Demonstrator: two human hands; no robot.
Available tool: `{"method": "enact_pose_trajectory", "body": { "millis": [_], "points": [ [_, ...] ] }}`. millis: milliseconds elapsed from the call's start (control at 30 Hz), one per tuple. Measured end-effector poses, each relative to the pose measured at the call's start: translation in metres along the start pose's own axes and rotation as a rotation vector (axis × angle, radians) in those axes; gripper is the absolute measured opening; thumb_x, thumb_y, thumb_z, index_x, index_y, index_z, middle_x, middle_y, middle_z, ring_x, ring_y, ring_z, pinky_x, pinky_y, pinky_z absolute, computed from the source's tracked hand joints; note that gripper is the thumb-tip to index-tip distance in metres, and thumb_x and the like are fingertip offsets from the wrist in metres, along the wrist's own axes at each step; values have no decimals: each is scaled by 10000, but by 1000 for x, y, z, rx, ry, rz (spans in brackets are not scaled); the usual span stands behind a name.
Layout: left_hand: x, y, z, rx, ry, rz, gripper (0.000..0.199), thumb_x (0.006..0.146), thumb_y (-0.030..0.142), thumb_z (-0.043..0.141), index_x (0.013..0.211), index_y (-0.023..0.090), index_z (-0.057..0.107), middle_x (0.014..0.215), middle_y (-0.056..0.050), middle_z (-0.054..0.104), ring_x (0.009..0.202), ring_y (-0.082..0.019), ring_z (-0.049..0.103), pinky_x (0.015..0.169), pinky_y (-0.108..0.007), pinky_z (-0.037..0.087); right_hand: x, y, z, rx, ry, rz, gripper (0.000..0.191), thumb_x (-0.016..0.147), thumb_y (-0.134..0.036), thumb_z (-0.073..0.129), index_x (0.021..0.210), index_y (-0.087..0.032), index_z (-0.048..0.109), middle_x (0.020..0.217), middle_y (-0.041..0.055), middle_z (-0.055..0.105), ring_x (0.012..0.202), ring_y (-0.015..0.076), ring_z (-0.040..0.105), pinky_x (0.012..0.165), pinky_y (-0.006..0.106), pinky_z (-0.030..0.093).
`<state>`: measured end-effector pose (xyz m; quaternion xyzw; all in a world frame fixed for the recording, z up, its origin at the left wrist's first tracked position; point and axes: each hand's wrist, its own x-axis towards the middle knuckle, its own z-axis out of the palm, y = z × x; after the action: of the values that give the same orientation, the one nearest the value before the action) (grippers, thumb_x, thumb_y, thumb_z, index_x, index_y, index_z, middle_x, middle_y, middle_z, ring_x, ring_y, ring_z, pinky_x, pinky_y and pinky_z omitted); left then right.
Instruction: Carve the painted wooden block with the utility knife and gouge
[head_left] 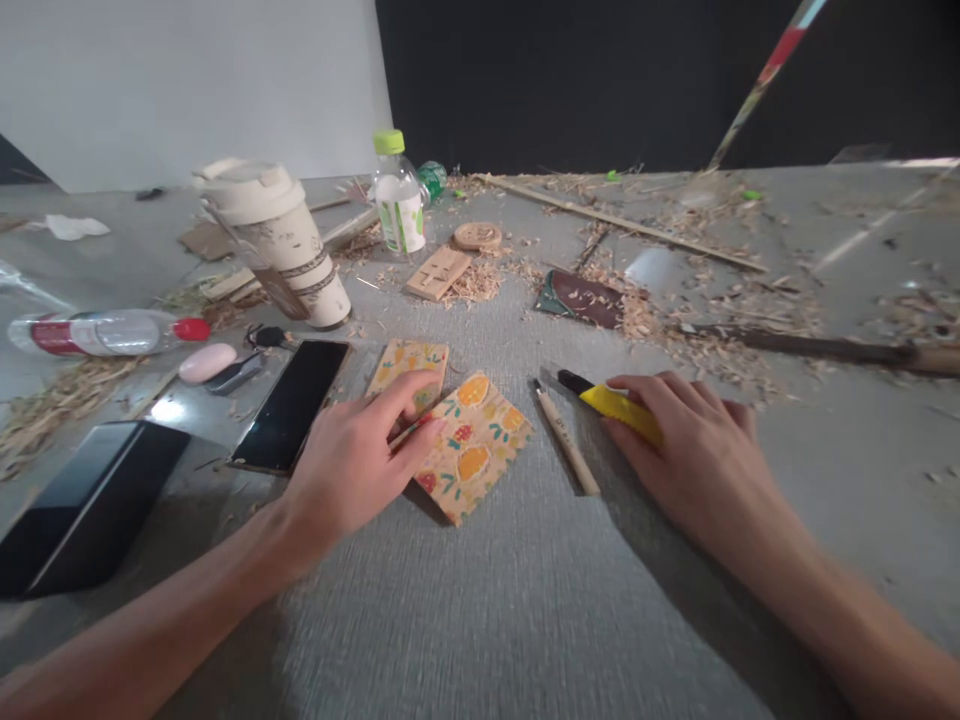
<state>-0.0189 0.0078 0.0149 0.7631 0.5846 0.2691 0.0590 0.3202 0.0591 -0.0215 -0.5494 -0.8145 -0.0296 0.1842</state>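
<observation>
My left hand (360, 455) has its thumb and fingers on a fruit-patterned card or booklet (476, 445), which lies tilted on the grey table. Behind that hand, a second piece with a similar pattern (409, 365) lies partly covered. My right hand (686, 430) is closed around a yellow and black utility knife (619, 408), its black end pointing left. Between the patterned card and the knife lies a thin beige pen (566, 440).
Left are a phone (292, 405), a dark device (86, 500), a red-capped bottle (105, 332) and a tall cup (281, 240). Farther back stand a green-capped bottle (397, 205), wooden pieces (440, 273) and scattered shavings. A dark stick (810, 345) lies right.
</observation>
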Motion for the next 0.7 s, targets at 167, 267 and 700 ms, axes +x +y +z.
{"method": "enact_pose_trajectory", "body": {
  "millis": [167,267,700],
  "points": [
    [-1,-3,1,-5,12,71,258,1079,268,616,1280,176,750,793,35,779,636,-120,712,608,-242,512,-1,-1,-1,-8,4,-7,265,1082,-390,526,1302,-283,629,1197,80,751,1049,335,672,900,503,431],
    [0,-5,4,24,61,147,259,1099,258,592,1232,139,780,1015,-49,860,830,-168,808,737,-270,583,-1,-2,0,-9,12,-6,266,1081,-389,532,1302,-281,630,1194,87,749,1047,340,666,900,507,429],
    [1,-8,2,-19,-33,334,321,1131,180,508,1306,142,774,1056,-72,825,904,-180,786,793,-295,598,-1,0,0,3,12,-19,273,1093,-426,532,1300,-277,631,1175,84,748,1053,353,668,895,521,434]
  ]
}}
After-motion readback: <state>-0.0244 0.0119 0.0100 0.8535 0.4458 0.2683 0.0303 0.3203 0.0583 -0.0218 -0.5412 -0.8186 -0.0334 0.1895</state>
